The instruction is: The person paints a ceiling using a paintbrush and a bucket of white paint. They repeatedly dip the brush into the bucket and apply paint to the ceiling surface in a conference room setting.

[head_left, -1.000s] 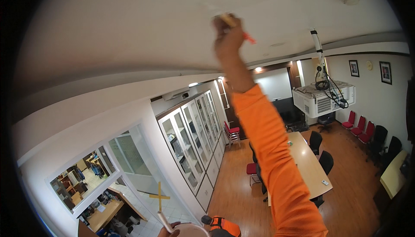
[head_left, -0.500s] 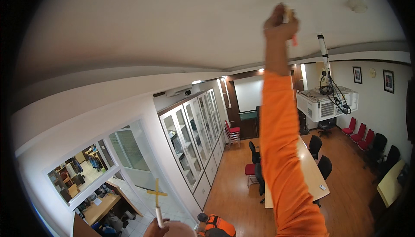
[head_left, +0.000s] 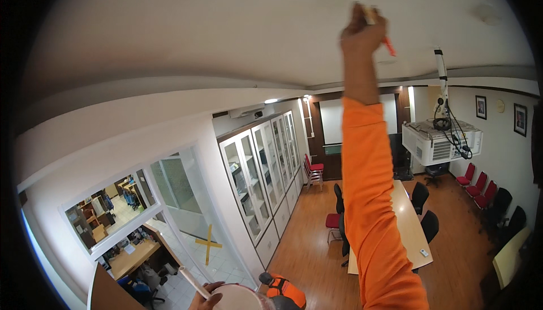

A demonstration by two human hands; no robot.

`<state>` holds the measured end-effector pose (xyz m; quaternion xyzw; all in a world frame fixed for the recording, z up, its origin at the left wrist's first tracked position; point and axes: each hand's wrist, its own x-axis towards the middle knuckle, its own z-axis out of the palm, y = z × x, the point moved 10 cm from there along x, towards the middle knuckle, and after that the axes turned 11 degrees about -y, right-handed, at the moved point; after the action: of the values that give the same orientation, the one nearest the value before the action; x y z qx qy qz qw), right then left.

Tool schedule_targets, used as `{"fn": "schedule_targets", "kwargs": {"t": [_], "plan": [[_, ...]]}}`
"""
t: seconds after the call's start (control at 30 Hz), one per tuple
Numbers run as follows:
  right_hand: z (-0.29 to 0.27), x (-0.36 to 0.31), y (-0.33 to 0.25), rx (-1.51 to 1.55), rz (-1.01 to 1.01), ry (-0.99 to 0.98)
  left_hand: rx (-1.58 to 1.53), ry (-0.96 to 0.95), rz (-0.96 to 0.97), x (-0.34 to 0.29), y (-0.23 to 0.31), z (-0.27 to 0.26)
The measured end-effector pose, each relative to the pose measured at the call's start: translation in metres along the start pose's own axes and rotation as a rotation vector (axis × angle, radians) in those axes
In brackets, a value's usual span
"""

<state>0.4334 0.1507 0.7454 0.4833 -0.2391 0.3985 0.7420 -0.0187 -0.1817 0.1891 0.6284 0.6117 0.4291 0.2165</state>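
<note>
My right hand (head_left: 363, 30) is raised at the ceiling (head_left: 215, 22), closed round a small tool that looks like a paintbrush (head_left: 389, 46). Its orange-red end hangs below the fist, and a pale yellowish part shows between the fingers. Blur and the hand hide its working end, so contact with the ceiling cannot be made out. Low in the picture, my left hand (head_left: 205, 297) has its fingers round a whitish stick (head_left: 191, 280) that leans up to the left. Right beside that hand is a round, pale bucket (head_left: 235, 298), cut off by the lower edge.
A projector (head_left: 441, 140) hangs from the ceiling at the right. Below are a long table (head_left: 404, 219) and several chairs (head_left: 418, 198). Glass-door cabinets (head_left: 260, 168) line the left wall. A person in an orange vest (head_left: 287, 290) is down below, near the bucket.
The room has shifted right and slightly down in the picture. My left hand's stick has gone from nearly upright to leaning left, and more of the bucket shows. My right hand remains raised at the ceiling.
</note>
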Motion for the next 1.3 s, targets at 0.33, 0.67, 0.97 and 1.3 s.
{"fn": "schedule_targets", "kwargs": {"t": [0.33,0.67,0.97,1.3], "plan": [[-0.021,-0.105,0.152,0.108,0.272,0.096,0.239,-0.015,-0.169,0.022,0.012,-0.025],[-0.025,0.0,0.0,0.074,0.015,-0.006,-0.057,0.145,-0.087,-0.012,-0.003,-0.043],[-0.04,-0.214,-0.083,-0.538,0.37,-0.138,0.059,0.171,-0.044,0.035,-0.043,-0.035],[-0.11,-0.57,-0.12,-0.961,1.851,-0.584,0.321,0.013,-0.138,0.071,-0.06,0.056]]}}
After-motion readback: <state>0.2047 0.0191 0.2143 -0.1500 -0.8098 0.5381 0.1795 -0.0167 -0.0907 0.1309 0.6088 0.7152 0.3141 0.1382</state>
